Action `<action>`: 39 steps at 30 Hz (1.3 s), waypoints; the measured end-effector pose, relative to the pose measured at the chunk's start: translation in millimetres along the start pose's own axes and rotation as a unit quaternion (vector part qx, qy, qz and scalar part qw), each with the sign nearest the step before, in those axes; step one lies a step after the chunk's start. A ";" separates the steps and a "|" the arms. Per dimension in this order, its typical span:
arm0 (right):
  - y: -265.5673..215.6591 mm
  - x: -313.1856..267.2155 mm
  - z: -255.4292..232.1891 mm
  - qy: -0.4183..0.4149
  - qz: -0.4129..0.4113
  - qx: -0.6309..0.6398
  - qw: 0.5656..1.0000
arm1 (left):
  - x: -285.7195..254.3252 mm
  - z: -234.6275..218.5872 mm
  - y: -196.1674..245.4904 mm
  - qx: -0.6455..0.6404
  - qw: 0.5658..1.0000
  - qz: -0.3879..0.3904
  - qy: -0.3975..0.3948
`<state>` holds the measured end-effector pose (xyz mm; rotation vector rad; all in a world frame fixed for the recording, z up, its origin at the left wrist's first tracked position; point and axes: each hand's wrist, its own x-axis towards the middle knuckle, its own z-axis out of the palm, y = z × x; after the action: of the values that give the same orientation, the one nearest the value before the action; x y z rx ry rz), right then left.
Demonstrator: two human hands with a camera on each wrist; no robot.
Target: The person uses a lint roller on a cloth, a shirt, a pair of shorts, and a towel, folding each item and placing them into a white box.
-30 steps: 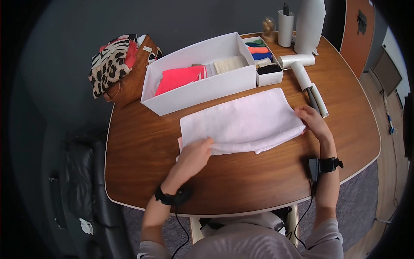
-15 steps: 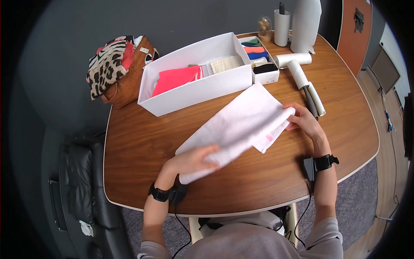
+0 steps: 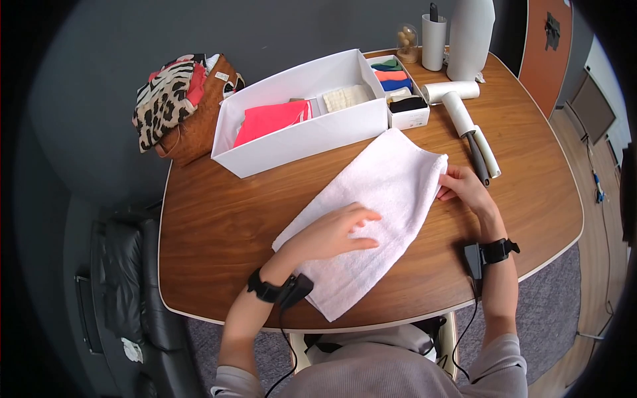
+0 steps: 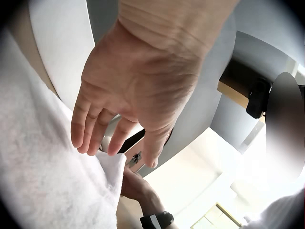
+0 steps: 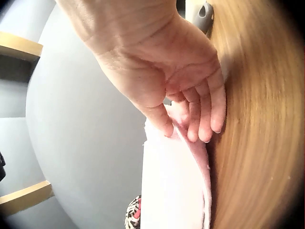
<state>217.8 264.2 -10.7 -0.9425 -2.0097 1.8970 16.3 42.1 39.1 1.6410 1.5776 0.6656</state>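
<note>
A pale pink towel (image 3: pixel 371 192) lies slantwise on the wooden table, its near corner close to the front edge. My right hand (image 3: pixel 466 189) pinches the towel's right edge between thumb and fingers; in the right wrist view that hand (image 5: pixel 162 71) has the thumb on one face and fingers on the other. Over the towel's middle is my left hand (image 3: pixel 332 233), fingers spread and holding nothing. The left wrist view shows the left hand (image 4: pixel 138 86) with its fingers extended beside the cloth (image 4: pixel 43 143).
A white box (image 3: pixel 298 147) holds red and cream cloths. Beside it stands a small box (image 3: pixel 411 119) of folded cloths. Lint rollers (image 3: pixel 460 114) lie at the right, a brown bag (image 3: pixel 192 136) of clothes at the back left, and a white canister (image 3: pixel 434 43) at the back.
The towel has turned from lying across the table to a slant, its left end swinging toward the front edge. My left hand has let go of it and moved right over it.
</note>
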 end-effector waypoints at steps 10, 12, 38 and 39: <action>-4.7 -13.0 25.3 -0.178 -0.173 -0.051 0.967 | 84.8 10.9 9.3 0.004 0.989 0.110 0.096; -2.8 -11.9 25.5 -0.203 -0.205 -0.089 0.953 | 85.2 9.0 -0.2 0.041 0.985 0.132 0.103; -25.8 -23.0 4.1 0.351 -0.287 -0.088 0.887 | -7.2 -40.5 42.9 0.379 0.907 -0.104 0.153; -31.7 -28.6 4.5 0.330 -0.279 -0.088 0.897 | -9.7 -43.3 36.6 0.387 0.905 -0.074 0.163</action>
<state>227.8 245.2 26.4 -0.7825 -1.7683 0.9333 2.6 41.0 94.9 1.9876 2.3949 0.2306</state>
